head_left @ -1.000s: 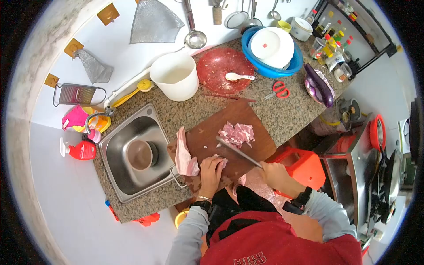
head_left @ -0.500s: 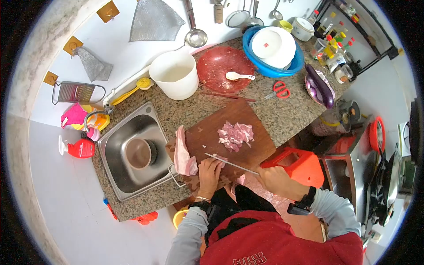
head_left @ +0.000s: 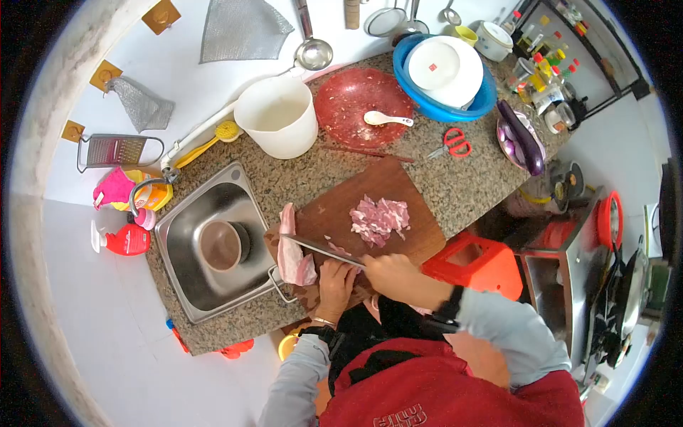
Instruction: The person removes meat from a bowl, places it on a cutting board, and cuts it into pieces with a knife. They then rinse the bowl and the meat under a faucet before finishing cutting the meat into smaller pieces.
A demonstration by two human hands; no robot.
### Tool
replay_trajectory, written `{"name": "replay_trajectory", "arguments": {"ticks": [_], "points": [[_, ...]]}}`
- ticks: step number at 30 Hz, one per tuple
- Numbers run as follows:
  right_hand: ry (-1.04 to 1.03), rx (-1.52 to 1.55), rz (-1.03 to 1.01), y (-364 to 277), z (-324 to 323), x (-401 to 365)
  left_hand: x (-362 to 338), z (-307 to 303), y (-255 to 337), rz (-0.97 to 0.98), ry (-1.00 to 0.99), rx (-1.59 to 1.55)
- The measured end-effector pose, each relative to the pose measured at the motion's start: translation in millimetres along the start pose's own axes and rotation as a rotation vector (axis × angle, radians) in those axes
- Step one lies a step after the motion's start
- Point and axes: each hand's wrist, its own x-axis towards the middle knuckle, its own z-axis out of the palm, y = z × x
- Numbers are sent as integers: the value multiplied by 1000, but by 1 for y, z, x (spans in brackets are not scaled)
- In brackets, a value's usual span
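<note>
On the wooden cutting board (head_left: 410, 186) lies a pile of sliced raw meat (head_left: 380, 219). A long strip of raw meat (head_left: 292, 250) rests at the board's left side, close to the sink. My left hand (head_left: 334, 285) presses down on a small piece of meat (head_left: 339, 249) near the board's front edge, its fingers together. The knife (head_left: 324, 248) is in my right hand (head_left: 395, 280), which is closed around the handle. Its blade runs to the left just above my left fingertips, and its tip reaches the meat strip.
Left of the board is the sink (head_left: 171, 245) with a brown pot (head_left: 221, 245). Behind stand a white bucket (head_left: 278, 121), a red plate (head_left: 345, 99) with a spoon (head_left: 388, 119), and a blue basin (head_left: 434, 110). Red scissors (head_left: 455, 144) and an eggplant (head_left: 521, 139) lie to the right.
My right hand has moved left with the knife, so the blade now reaches the meat strip. My left hand has barely moved. The view has shifted slightly.
</note>
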Motion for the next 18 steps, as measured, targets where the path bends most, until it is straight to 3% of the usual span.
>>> {"name": "replay_trajectory", "arguments": {"ticks": [4,6,10,18], "points": [[17,2,-17,-8,-3,3,1,-4,5,-2,-26,13],[-74,-21,100,-2,-6,-20,-2,-1,0,3,-20,43],[-120,-53,142,30,-20,-70,3,-3,4,34,40,-4],[19,-17,258,31,-22,-74,-3,-5,12,11,71,5]]}}
